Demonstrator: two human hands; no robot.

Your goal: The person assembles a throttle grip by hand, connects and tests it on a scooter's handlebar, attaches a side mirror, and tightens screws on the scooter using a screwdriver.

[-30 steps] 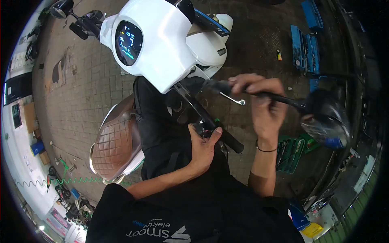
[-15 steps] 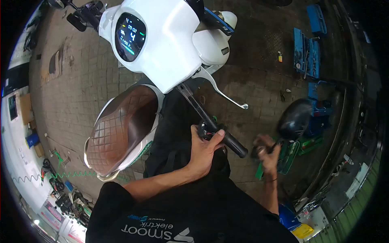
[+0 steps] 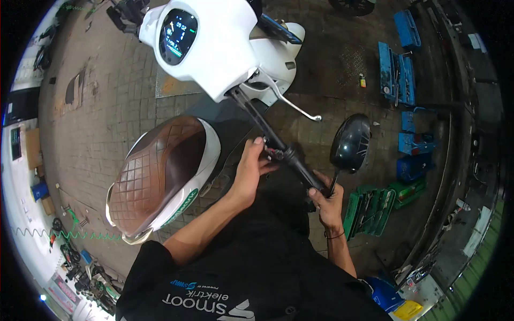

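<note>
Right hand [image 3: 327,203]: gripped bar [image 3: 307,174] end, beside mirror [image 3: 350,145].
Left hand [image 3: 248,174]: neared bar; hold unclear.
Bar step: apparently positioning; next move likely required steadiness.

Wkshp — scooter [image 3: 225,45], blue toolbox [image 3: 385,69], grn toolbox [image 3: 351,214]

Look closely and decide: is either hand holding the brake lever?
No: the brake lever juts out bare, while the left hand and right hand are lower, by the black handlebar.
</note>
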